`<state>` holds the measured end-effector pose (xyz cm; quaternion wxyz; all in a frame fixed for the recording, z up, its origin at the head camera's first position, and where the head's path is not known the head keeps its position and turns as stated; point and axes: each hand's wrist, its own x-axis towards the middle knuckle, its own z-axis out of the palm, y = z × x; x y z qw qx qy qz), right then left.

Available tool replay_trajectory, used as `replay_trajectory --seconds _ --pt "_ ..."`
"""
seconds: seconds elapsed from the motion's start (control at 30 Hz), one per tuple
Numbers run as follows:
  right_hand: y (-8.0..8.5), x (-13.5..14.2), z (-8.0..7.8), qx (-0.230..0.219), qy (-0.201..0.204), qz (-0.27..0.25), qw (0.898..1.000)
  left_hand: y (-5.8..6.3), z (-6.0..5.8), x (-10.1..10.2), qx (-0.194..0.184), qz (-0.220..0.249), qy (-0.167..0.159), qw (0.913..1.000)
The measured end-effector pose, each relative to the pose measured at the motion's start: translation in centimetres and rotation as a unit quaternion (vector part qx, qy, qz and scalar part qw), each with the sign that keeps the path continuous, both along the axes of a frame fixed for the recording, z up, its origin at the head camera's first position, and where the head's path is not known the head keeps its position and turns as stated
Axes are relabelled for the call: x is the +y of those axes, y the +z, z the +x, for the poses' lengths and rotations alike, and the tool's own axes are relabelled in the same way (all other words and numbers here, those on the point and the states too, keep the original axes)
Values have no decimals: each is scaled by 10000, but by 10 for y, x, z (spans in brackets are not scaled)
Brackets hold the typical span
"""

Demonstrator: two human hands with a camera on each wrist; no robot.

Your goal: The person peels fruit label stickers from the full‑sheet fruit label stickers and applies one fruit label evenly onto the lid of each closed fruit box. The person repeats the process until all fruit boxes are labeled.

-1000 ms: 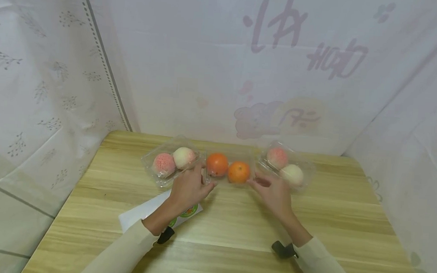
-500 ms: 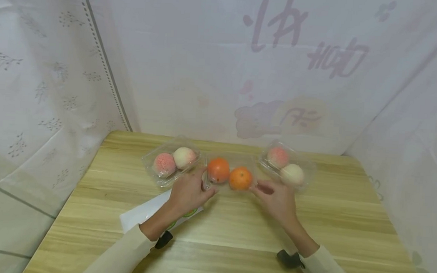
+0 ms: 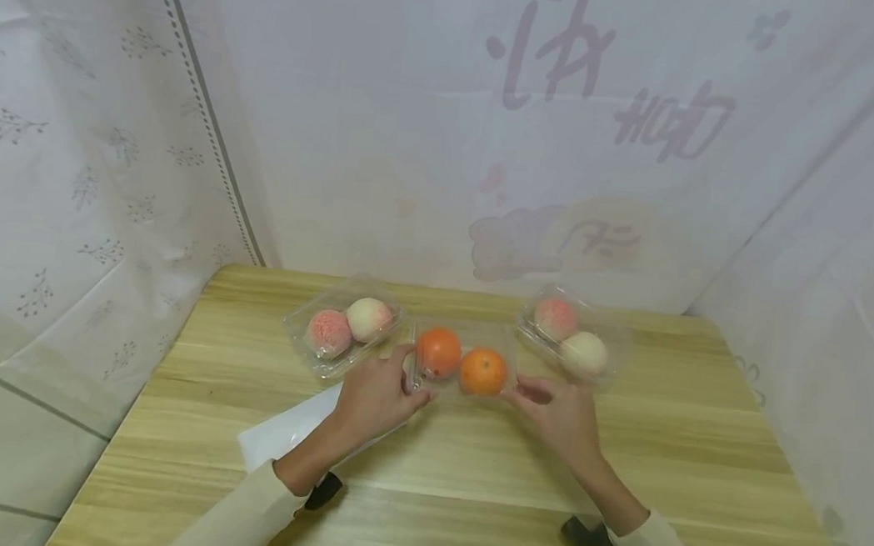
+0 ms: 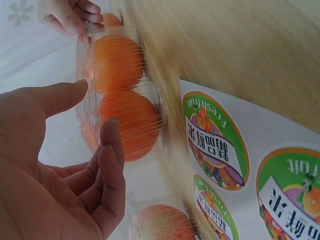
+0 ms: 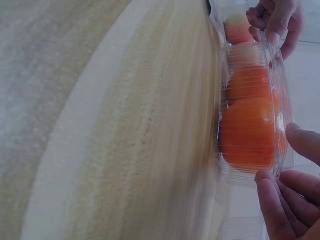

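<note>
A clear plastic clamshell box [image 3: 465, 333] holds two oranges, one deeper orange [image 3: 438, 353] on the left and a lighter orange [image 3: 483, 371] on the right. At its left end, my left hand [image 3: 375, 393] pinches the rim between thumb and fingers. The right hand [image 3: 559, 418] pinches the opposite end the same way; in the right wrist view its thumb [image 5: 302, 142] and fingertips [image 5: 267, 187] meet the rim. The lid lies over the oranges. In the left wrist view the box [image 4: 150, 90] stands close to the tabletop; whether it touches, I cannot tell.
Clear boxes with two peaches each stand behind the left hand [image 3: 329, 333] and behind the right [image 3: 584, 353]. A white sheet of round fruit stickers [image 4: 215, 142] lies under the left forearm. A patterned curtain [image 3: 385, 136] hangs at the table's [image 3: 659, 454] back edge.
Both hands have drawn the orange box toward me and slightly to the right, away from the back edge. The peach boxes and sticker sheet have stayed in place.
</note>
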<state>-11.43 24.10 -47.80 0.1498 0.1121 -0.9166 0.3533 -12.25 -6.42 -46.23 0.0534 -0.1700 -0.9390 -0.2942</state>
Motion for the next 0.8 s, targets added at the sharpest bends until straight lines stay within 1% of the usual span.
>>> replay_trajectory --seconds 0.2,0.4,0.67,0.8 --pt "-1 3 5 106 40 13 9999 0 5 0 -203 193 -11 9996" --pt "-1 5 9 139 115 -58 9998 -4 7 -1 -200 112 0 9997" --pt "2 7 16 -1 71 -206 9998 -5 10 0 -279 97 12 9996" --pt "2 8 17 -28 81 -218 9997 -5 12 0 -208 79 13 9998"
